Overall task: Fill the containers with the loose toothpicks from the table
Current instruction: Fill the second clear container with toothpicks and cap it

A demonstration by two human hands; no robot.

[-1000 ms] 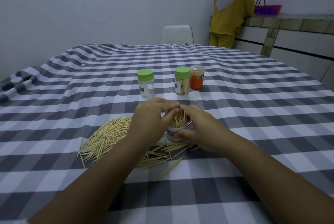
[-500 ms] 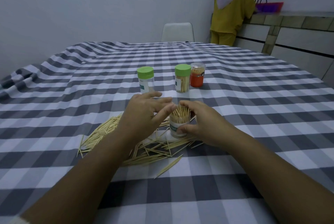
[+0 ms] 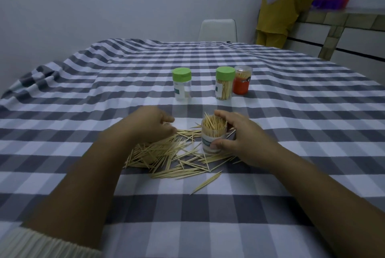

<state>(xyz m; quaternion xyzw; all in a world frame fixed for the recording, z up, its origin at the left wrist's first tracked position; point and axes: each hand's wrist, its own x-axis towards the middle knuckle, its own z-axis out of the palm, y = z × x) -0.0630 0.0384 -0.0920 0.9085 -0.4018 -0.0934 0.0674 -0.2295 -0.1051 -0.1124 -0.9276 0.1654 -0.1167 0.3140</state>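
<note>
An open clear container [image 3: 212, 140] packed with upright toothpicks stands on the checked tablecloth. My right hand [image 3: 243, 136] holds it, thumb on its label and fingers curled round its far side. A heap of loose toothpicks [image 3: 166, 153] lies to its left and in front. My left hand [image 3: 151, 125] rests over the heap's far edge with fingers curled down onto the toothpicks; whether it grips any is hidden. Further back stand an almost empty green-lidded container [image 3: 181, 83], a green-lidded container full of toothpicks [image 3: 224, 82] and an orange-based container [image 3: 241, 82].
The grey and white checked cloth [image 3: 291, 111] covers the whole table and is bunched at the far left. A white chair [image 3: 217, 29] stands at the far edge. A person in yellow [image 3: 281, 3] stands by a counter at the back right.
My left hand has moved left, away from the container's mouth and down onto the loose heap. My right hand keeps hold of the container.
</note>
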